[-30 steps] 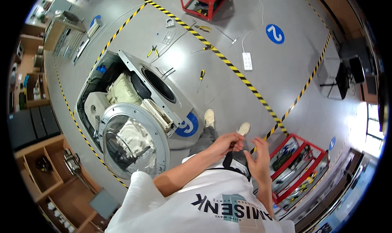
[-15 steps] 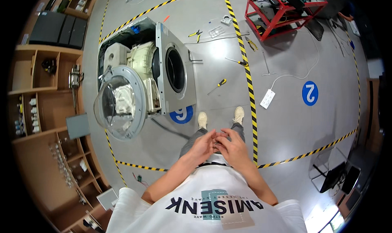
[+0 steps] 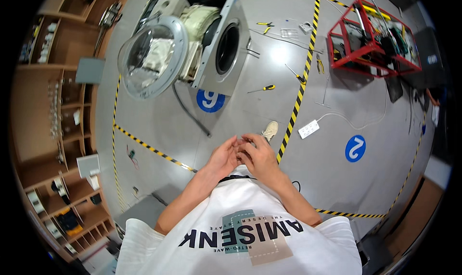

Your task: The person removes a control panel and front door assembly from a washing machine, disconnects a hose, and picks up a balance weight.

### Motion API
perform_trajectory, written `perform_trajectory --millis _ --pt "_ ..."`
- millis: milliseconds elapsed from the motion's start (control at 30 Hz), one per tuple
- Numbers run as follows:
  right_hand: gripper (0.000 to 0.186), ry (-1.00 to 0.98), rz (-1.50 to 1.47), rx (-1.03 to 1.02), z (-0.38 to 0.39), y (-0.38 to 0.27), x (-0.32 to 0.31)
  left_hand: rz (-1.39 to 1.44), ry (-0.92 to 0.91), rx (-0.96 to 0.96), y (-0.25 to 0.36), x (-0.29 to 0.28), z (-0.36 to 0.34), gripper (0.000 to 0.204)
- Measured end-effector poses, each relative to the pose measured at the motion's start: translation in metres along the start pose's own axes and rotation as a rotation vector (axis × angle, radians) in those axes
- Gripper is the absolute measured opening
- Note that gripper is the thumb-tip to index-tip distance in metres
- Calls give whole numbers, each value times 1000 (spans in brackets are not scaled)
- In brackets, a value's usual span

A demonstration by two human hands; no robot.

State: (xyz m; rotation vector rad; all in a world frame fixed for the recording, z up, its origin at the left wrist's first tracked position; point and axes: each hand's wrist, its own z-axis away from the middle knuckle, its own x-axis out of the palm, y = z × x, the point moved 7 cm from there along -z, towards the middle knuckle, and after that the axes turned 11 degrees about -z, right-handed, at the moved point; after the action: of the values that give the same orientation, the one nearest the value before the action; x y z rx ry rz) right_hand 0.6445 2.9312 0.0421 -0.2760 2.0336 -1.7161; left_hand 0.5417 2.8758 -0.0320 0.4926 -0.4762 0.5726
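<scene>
two bare hands are cupped together, left hand (image 3: 224, 157) against right hand (image 3: 260, 155), fingers curled; whether either grip holds anything cannot be told. the opened washing machine (image 3: 211, 51) stands ahead and leftward, nearer the left hand. a grey hose (image 3: 191, 115) slants over the floor (image 3: 154, 116) toward that hand; a screwdriver (image 3: 264, 88) lies ahead, crosswise, handle to the right.

beyond our left hand (image 3: 223, 158) and right hand (image 3: 260, 155) we have open floor (image 3: 245, 113) between the washing machine (image 3: 197, 29) and power strip (image 3: 308, 129); a shoe (image 3: 271, 130) and a screwdriver (image 3: 267, 87) interrupt it, a grey hose (image 3: 189, 110) edges its left, the red cart (image 3: 347, 62) stands farther right.
</scene>
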Motion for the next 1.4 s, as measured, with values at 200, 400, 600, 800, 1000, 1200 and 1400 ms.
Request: perform_trajectory --millis 200,400,600,800,1000,1200,1400 --pt "19 -213 72 -125 14 -27 72 188 27 165 -18 -59 44 31" --pt "25 -552 149 -267 59 -65 186 338 57 312 -54 -142 124 32" --pt "24 -801 189 -393 114 -101 311 569 123 488 -115 -246 189 30" --pt "22 -1120 151 -457 154 -133 413 815 181 735 -147 -310 251 27" --pt "18 -1514 154 -591 195 -144 513 1103 313 942 -181 -371 300 26" --pt "30 -1745 41 -584 208 -169 624 1338 519 971 -176 -442 372 24" --pt "31 -1799 -3 -772 182 -222 749 1487 533 1083 -159 -541 417 26"
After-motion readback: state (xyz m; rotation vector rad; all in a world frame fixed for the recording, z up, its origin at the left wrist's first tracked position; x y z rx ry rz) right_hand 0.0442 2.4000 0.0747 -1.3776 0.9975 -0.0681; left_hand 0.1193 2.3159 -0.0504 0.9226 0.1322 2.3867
